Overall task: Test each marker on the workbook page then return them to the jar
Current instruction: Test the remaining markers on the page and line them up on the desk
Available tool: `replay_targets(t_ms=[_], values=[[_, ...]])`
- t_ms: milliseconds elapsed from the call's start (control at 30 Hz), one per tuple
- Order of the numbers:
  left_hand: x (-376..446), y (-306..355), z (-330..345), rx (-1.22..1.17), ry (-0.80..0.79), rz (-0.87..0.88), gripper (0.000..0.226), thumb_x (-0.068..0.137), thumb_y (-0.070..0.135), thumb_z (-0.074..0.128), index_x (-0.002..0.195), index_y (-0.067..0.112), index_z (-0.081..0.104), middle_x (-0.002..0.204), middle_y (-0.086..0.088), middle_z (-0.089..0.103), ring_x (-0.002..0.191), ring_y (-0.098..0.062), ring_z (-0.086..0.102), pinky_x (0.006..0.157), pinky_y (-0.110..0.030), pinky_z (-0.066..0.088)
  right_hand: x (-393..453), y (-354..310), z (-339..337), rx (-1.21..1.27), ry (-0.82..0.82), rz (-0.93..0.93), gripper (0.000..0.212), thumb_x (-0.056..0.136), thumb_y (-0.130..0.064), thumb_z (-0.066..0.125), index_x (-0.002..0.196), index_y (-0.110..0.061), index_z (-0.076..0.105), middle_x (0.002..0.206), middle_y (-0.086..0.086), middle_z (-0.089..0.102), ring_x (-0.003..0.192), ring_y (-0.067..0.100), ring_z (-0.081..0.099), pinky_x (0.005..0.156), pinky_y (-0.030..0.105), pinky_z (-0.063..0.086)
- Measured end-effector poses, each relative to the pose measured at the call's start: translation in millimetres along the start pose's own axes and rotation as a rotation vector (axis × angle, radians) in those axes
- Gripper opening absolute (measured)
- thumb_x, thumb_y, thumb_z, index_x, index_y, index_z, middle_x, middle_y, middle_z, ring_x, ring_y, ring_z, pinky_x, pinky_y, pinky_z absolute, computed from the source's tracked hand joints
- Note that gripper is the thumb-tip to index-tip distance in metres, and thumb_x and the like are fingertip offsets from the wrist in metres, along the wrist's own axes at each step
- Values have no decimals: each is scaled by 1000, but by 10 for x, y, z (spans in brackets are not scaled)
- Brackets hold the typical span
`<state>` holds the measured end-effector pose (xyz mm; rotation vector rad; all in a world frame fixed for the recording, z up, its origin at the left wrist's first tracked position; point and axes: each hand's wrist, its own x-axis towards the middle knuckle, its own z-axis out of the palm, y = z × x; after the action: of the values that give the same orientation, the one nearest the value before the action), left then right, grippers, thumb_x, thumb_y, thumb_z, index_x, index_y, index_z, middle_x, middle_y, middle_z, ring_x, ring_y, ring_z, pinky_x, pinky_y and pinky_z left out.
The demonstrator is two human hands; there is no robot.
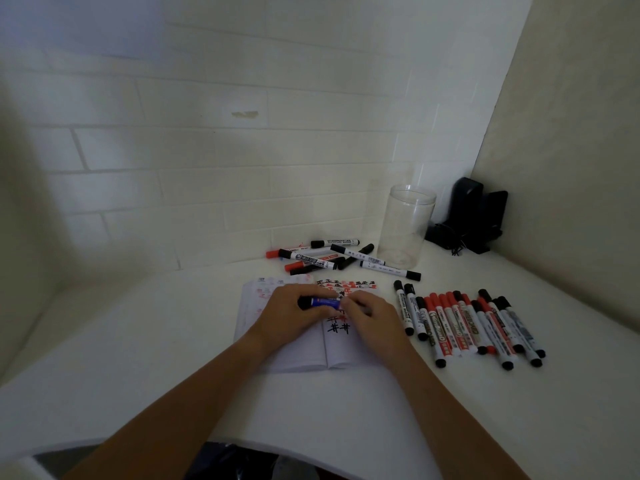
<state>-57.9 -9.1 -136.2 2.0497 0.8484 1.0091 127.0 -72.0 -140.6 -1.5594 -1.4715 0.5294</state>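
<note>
Over the workbook (304, 355) my left hand (289, 315) pinches the light, slick blue marker (323, 302) mid-barrel while my right hand (370, 311) grips its end, probably the cap.

Both forearms are bare to the frame's edge, the left hand (289, 311) and right hand (372, 311) without rings.

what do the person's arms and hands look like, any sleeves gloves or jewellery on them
Both forearms are bare up to the bottom edge of the picture: no sleeves show. The left hand and the right hand wear no gloves, and no watch, bracelet or ring is visible on either. Fine detail on the fingers is too dim to make out.
</note>
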Motion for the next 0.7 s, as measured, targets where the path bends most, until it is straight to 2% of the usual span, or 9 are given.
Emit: replay_targets(t_ms=[67, 133, 267, 400, 500, 533, 600, 700], values=[[7, -4, -16, -12, -22, 9, 20, 86, 26, 78, 107, 27, 79, 96, 13, 76, 92, -5, 69, 85, -18, 52, -4, -2, 14, -7, -26, 0, 14, 101, -30, 59, 97, -26, 71, 92, -7, 68, 88, 8, 62, 77, 24, 49], [9, -13, -29, -3, -37, -13, 13, 89, 27, 75, 102, 28, 78, 91, 11, 75, 88, -9, 68, 81, -23, 53, 3, -2, 38, -28, -37, -19, 14, 102, -31, 58, 96, -28, 70, 91, -8, 67, 88, 8, 62, 78, 29, 50], [17, -53, -55, 27, -46, -28, 9, 91, 29, 72, 99, 28, 76, 89, 9, 73, 86, -8, 66, 78, -19, 51, 16, 3, 50, -91, -46, -71, 15, 102, -31, 57, 94, -28, 69, 88, -10, 65, 84, 2, 58, 72, 23, 44], [17, -48, -30, 20, -16, -5, 8, 91, 27, 72, 99, 27, 74, 89, 10, 70, 85, -7, 64, 74, -14, 47, 36, 41, 79, -73, 9, -125, 12, 99, -24, 61, 98, -24, 73, 95, -8, 64, 91, 8, 57, 78, 25, 45], [16, -48, -3, 3, 43, -6, 15, 92, 16, 68, 103, 24, 60, 95, 4, 64, 88, -12, 60, 78, -24, 50, 82, 139, 79, -355, 156, -262, 19, 92, -36, 63, 101, -28, 77, 103, -9, 60, 96, 10, 47, 79, 20, 36], [14, -50, -5, -2, 52, -16, 18, 93, 12, 65, 103, 22, 55, 95, 0, 61, 88, -16, 58, 79, -29, 50, 91, 158, 77, -420, 150, -296, 23, 91, -40, 62, 103, -28, 77, 103, -9, 59, 97, 10, 45, 79, 22, 35], [9, -53, -19, 18, 41, -29, 21, 92, 7, 61, 105, 20, 50, 94, -3, 58, 85, -18, 56, 78, -33, 49, 81, 143, 89, -404, 25, -322, 26, 92, -37, 60, 111, -26, 74, 102, -7, 59, 94, 10, 48, 79, 23, 38], [12, -69, -10, 54, 39, 25, 31, 90, 5, 64, 111, 22, 50, 97, 0, 55, 82, -7, 54, 72, -20, 48, 57, 149, 145, -400, -65, -374, 26, 94, -34, 55, 114, -22, 67, 102, -6, 61, 91, 11, 51, 79, 24, 40]])
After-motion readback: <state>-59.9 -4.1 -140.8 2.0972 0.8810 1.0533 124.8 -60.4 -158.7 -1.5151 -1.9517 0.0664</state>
